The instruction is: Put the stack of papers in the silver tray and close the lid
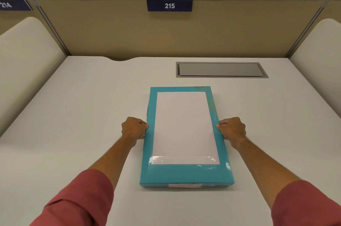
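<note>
A flat teal box [184, 174] with a white sheet on its top lies on the white desk [83, 115] in front of me, long side pointing away. My left hand [133, 129] grips its left edge and my right hand [232, 130] grips its right edge, fingers curled around the sides. No stack of loose papers shows apart from the white sheet [186, 126] on the box. I cannot tell whether the box is resting on the desk or slightly lifted.
A silver-grey recessed panel [221, 69] sits in the desk at the back right, its flap down. Beige partition walls enclose the desk at the back and both sides, with a blue label reading 215 [169, 5] above.
</note>
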Tool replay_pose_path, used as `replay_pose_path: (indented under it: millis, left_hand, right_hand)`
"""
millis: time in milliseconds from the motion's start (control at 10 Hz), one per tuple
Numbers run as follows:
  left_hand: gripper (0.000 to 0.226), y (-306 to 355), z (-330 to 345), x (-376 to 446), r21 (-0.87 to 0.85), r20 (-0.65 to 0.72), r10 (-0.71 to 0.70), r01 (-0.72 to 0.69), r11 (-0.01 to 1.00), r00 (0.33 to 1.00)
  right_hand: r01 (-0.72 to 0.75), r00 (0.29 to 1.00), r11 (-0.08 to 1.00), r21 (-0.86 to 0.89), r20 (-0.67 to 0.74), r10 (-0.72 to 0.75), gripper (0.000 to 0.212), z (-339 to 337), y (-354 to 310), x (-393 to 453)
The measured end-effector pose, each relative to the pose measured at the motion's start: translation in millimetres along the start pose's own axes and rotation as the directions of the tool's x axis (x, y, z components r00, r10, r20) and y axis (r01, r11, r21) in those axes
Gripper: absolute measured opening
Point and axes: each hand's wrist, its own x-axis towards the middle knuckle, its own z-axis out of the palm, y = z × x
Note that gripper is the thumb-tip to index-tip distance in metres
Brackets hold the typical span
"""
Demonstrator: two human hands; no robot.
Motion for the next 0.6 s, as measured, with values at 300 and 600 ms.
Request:
replay_pose_path:
  millis: [300,600]
  left_hand:
    - [0.016,-1.1,-1.2,-3.6,0.083,-0.019,0.096,-0.094,0.992,0.995]
    - [0.048,10.8,1.0,-27.7,0.493,0.005,0.429,-0.376,0.785,0.903]
  right_hand:
    - [0.034,0.999,0.995,-0.095,0.006,-0.034,0.037,1.0,-0.3,-2.1]
    - [0.224,0.97,0.96,-0.169,-0.059,-0.236,0.053,0.3,-18.5,-30.3]
